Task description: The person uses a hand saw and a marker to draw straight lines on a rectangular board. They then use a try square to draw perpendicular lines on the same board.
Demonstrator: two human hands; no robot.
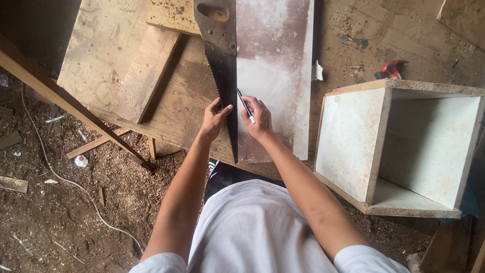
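Your left hand (214, 119) presses down on the blade of the handsaw (225, 81), fingers spread flat over the dark steel rather than curled around it. The saw lies lengthwise along the left edge of the white board (275, 76), handle at the far end and teeth facing left, away from the board, so its straight back serves as a ruler. Your right hand (258, 121) rests on the board just right of the saw, fingers pinched closed around a slim pen (246, 106) whose tip points up toward the saw's back.

To mark cleanly, keep the pen tip tight against the saw's back and lean it slightly so the point rides the metal. Hold firm weight on the saw with your left hand, since any swivel will bend the line. Keep those fingertips clear of the teeth, which sit close to your thumb. Draw in one steady pull rather than short strokes.

I cannot tell from this angle whether the tip is actually touching the board yet.

To the right of the board stands an open plywood box (399, 146), and beyond it a red tool (390, 70) lies on the dusty floor. A long slat (70, 103) leans across well left of the saw.
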